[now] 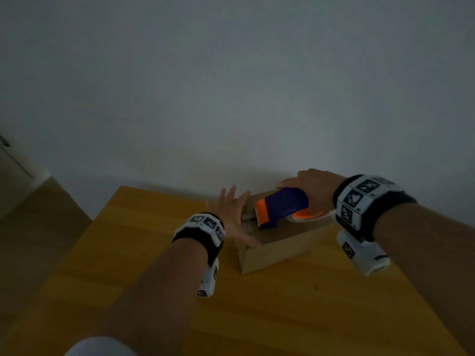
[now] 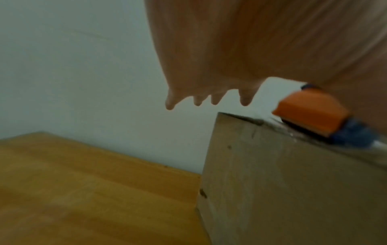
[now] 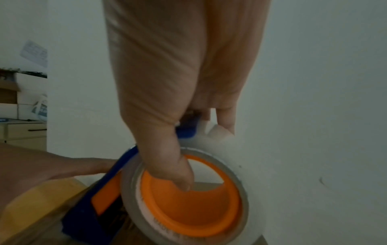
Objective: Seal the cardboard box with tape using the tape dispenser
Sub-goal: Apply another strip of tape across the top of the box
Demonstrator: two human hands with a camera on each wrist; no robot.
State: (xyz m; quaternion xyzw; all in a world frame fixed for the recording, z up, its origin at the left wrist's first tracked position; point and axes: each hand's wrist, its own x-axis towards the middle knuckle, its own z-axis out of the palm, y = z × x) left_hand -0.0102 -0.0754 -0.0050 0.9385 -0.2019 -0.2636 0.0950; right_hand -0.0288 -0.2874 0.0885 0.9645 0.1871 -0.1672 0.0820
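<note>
A brown cardboard box sits on the wooden table near the wall. My right hand grips a blue and orange tape dispenser that lies on the box's top, its orange front end pointing left. In the right wrist view the thumb hooks into the orange core of the clear tape roll while the fingers wrap over the dispenser. My left hand lies flat with spread fingers on the box's left end, just beside the dispenser's nose. The box side fills the left wrist view.
A plain white wall stands directly behind the table. The table's left edge drops to a wooden floor. Cabinets and shelves show far off at the left of the right wrist view.
</note>
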